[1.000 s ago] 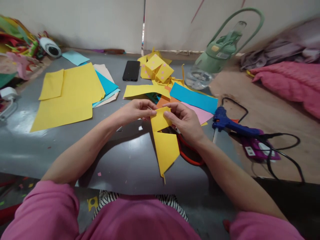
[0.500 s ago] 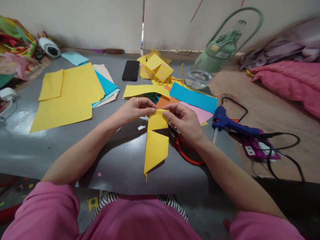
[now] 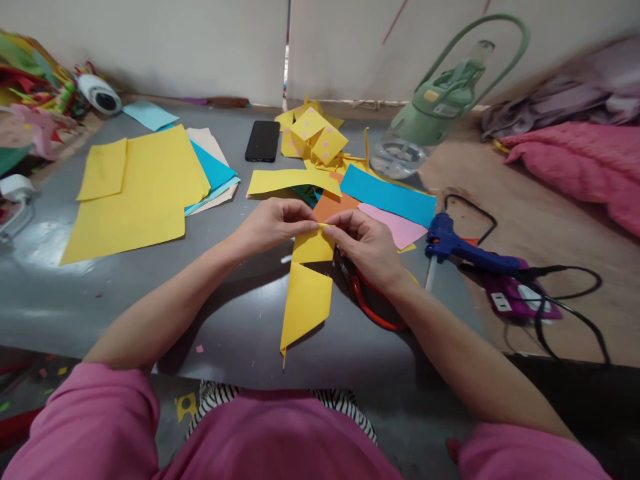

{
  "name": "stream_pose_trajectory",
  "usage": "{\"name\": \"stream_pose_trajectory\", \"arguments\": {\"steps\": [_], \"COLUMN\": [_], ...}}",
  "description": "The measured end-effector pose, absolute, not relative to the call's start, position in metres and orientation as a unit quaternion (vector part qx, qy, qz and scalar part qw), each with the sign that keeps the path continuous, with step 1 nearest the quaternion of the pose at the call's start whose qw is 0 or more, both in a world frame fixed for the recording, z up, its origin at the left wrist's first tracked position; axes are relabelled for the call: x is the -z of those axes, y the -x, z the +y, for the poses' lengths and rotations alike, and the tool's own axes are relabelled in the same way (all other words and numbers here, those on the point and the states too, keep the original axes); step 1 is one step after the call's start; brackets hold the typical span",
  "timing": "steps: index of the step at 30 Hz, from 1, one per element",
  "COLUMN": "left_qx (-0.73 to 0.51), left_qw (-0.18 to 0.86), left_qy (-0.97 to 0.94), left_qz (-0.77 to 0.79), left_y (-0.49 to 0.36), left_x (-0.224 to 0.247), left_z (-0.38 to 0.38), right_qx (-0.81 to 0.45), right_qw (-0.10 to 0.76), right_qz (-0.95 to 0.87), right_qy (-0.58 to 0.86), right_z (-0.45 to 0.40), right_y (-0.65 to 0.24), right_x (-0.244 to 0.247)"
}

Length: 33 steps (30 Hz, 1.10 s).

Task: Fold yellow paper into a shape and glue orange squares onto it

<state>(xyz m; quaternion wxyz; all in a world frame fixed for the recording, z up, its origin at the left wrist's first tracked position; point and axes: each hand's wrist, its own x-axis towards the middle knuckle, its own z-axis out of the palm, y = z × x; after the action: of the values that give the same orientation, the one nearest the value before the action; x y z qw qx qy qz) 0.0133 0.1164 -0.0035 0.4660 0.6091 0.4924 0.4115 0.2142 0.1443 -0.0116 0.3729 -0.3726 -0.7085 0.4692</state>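
Observation:
Between both hands hangs a cut piece of yellow paper (image 3: 307,297), notched on its right side and narrowing to a thin twisted tip near the table's front. My left hand (image 3: 277,223) pinches its top edge from the left. My right hand (image 3: 367,243) grips the same edge from the right, the thumbs almost meeting. Under my right hand and forearm lie red-handled scissors (image 3: 367,307), partly hidden. Just beyond the fingers are a yellow paper strip (image 3: 290,180), orange paper (image 3: 327,205), a blue strip (image 3: 387,193) and pink paper (image 3: 395,223).
Yellow sheets (image 3: 145,193) lie at the left. A black phone (image 3: 263,141) and dotted yellow paper shapes (image 3: 320,137) sit at the back. To the right stand a green water bottle (image 3: 425,110) and a blue glue gun (image 3: 460,247) with its cable by a purple power strip (image 3: 520,293).
The yellow paper's lower end has swung slightly left and its top has dropped a little. My hands' fingertips have drawn closer together along the top edge.

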Motion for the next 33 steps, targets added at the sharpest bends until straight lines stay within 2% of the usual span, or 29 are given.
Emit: {"name": "stream_pose_trajectory", "arguments": {"steps": [4, 13, 19, 25, 33], "left_qx": [-0.403, -0.415, -0.424, -0.393, -0.327], "left_qw": [0.456, 0.502, 0.535, 0.478, 0.516], "left_qy": [-0.612, -0.565, -0.532, -0.557, -0.613], "left_qz": [0.505, 0.506, 0.501, 0.554, 0.502], "left_y": [-0.015, -0.012, -0.007, 0.004, 0.0], "left_x": [0.0, -0.005, -0.008, -0.011, -0.013], "left_z": [0.113, 0.112, 0.113, 0.115, 0.114], "right_qx": [-0.467, -0.521, -0.538, -0.545, -0.549], "right_qw": [0.367, 0.35, 0.406, 0.391, 0.284], "right_qz": [-0.714, -0.686, -0.645, -0.648, -0.693], "right_qy": [0.37, 0.367, 0.361, 0.362, 0.37], "right_z": [0.143, 0.143, 0.146, 0.145, 0.142], "right_y": [-0.214, -0.216, -0.213, -0.215, -0.216], "right_x": [0.009, 0.002, 0.006, 0.002, 0.002]}}
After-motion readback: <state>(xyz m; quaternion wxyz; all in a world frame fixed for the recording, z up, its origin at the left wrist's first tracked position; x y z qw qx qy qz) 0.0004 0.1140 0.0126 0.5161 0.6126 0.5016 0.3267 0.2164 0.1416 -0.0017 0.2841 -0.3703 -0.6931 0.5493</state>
